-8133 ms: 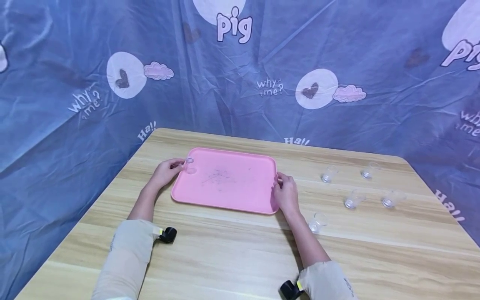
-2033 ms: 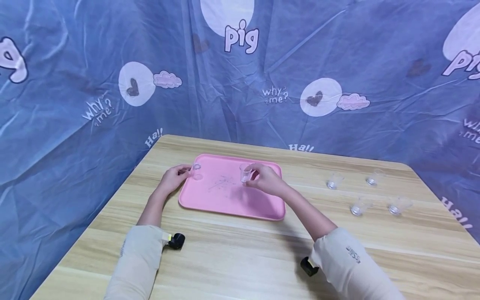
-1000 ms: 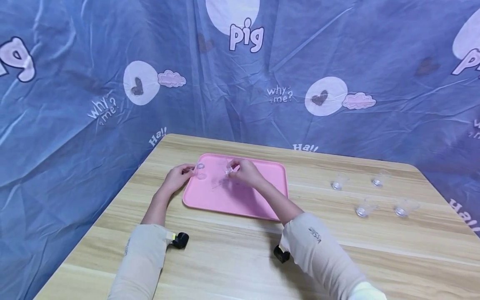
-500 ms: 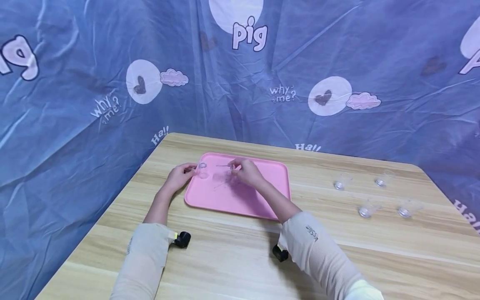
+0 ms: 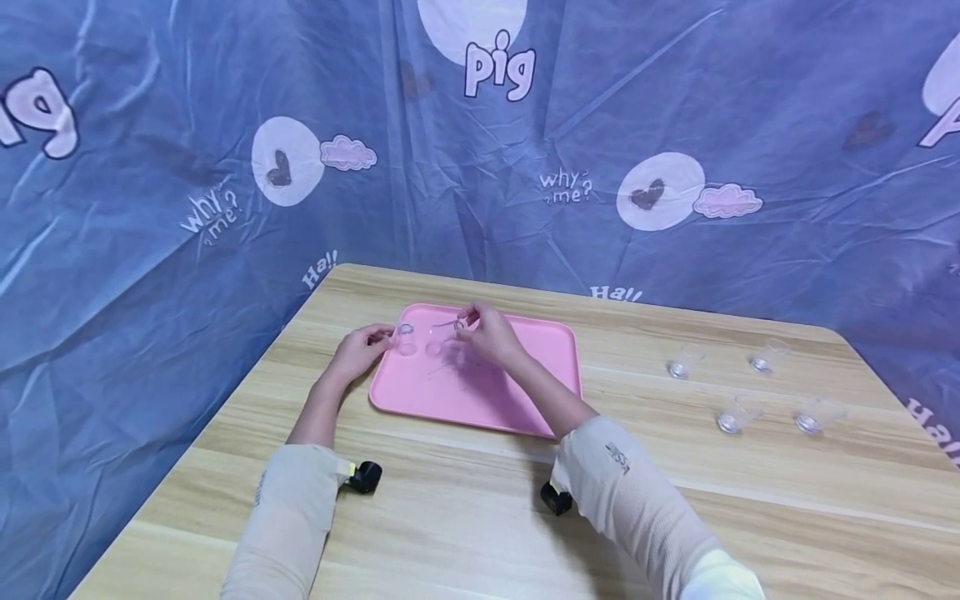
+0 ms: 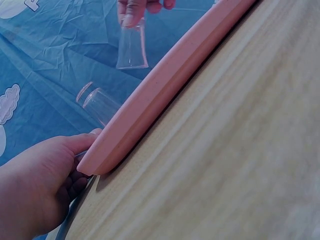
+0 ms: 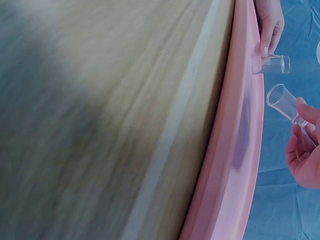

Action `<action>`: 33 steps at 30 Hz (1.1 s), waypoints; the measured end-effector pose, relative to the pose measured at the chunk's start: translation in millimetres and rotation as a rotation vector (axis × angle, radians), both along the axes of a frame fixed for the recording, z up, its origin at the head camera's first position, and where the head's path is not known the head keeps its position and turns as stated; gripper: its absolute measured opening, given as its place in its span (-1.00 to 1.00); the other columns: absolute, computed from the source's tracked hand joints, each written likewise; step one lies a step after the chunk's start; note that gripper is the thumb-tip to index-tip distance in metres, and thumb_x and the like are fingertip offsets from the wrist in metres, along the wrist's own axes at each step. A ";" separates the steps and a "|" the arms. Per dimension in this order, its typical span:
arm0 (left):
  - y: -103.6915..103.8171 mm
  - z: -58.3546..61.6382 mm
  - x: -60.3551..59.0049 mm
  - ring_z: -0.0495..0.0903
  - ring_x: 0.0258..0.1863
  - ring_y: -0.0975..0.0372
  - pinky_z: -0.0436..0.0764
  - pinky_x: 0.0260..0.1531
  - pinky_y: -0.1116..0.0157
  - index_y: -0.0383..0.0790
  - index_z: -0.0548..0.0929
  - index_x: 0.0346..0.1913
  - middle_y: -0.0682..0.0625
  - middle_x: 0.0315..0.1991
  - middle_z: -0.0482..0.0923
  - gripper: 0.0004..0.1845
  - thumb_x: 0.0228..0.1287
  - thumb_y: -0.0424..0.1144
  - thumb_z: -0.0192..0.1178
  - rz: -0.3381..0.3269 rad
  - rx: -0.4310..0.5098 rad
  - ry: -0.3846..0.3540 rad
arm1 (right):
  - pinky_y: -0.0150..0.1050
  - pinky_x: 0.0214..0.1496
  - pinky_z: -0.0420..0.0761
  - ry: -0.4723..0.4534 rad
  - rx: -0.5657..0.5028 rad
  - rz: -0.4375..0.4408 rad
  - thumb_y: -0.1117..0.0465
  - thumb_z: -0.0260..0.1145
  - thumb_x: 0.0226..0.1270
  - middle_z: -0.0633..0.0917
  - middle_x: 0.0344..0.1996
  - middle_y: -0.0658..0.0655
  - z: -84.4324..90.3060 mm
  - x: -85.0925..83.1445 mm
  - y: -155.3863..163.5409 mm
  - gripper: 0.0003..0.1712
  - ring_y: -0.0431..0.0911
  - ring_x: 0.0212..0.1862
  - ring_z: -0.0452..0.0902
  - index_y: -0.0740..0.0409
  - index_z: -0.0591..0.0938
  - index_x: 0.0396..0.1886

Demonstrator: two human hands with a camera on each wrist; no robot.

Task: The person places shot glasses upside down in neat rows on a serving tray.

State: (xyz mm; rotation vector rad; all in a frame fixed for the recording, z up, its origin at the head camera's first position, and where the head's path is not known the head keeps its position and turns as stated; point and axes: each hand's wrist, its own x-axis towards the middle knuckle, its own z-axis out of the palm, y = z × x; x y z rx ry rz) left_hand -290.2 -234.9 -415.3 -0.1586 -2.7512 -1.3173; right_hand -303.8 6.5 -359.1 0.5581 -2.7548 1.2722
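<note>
While your left hand (image 5: 358, 348) keeps its grip on the far left corner of the pink tray (image 5: 517, 392), fingers curled over the rim beside the first glass (image 5: 406, 340) standing there, your right hand (image 5: 489, 335) has carried a second small glass (image 5: 448, 328) across from the right side of the surface (image 5: 480, 517) to that same corner. Two seconds ago it hung over the middle of the tray; now it hovers just right of the first glass, pinched at its base between your fingertips (image 7: 303, 111), mouth tipped toward the tray in the right wrist view. It looks just above the tray floor, not yet set down. Four more glasses (image 5: 750, 387) wait well apart on the surface to the right, so the row on the tray has only begun.
</note>
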 end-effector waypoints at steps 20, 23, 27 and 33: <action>-1.2 -0.5 -0.4 0.48 -0.13 -0.02 0.40 -0.01 0.08 -0.38 0.50 0.11 -0.25 -0.16 0.54 -0.65 0.29 -0.33 0.03 -0.007 -0.005 0.020 | -0.35 -0.34 0.44 0.024 0.006 0.035 0.29 0.42 0.03 0.54 -0.26 0.13 -7.4 -5.8 -41.8 -0.73 -0.12 -0.38 0.42 0.19 0.67 -0.20; -1.5 -0.7 -0.8 0.48 -0.14 -0.02 0.40 -0.01 0.08 -0.38 0.50 0.11 -0.25 -0.17 0.54 -0.65 0.29 -0.34 0.04 -0.005 -0.002 0.025 | -0.34 -0.33 0.45 0.017 -0.005 0.027 0.32 0.41 0.03 0.53 -0.27 0.13 -9.9 -6.0 -44.4 -0.74 -0.11 -0.37 0.43 0.20 0.66 -0.21; -1.8 -0.8 -0.9 0.48 -0.14 -0.01 0.40 -0.01 0.09 -0.37 0.51 0.11 -0.25 -0.17 0.55 -0.66 0.29 -0.35 0.05 -0.006 -0.003 0.030 | -0.33 -0.30 0.47 0.015 -0.018 0.019 0.32 0.41 0.02 0.54 -0.29 0.12 -13.3 -6.5 -46.7 -0.74 -0.09 -0.34 0.46 0.20 0.66 -0.22; -1.9 0.2 0.9 0.48 -0.15 -0.01 0.40 -0.02 0.09 -0.38 0.50 0.11 -0.24 -0.18 0.54 -0.65 0.29 -0.35 0.05 -0.008 0.001 0.026 | -0.35 -0.33 0.48 0.004 -0.028 0.012 0.31 0.41 0.04 0.53 -0.27 0.13 -17.1 -7.2 -49.8 -0.73 -0.11 -0.36 0.46 0.20 0.65 -0.20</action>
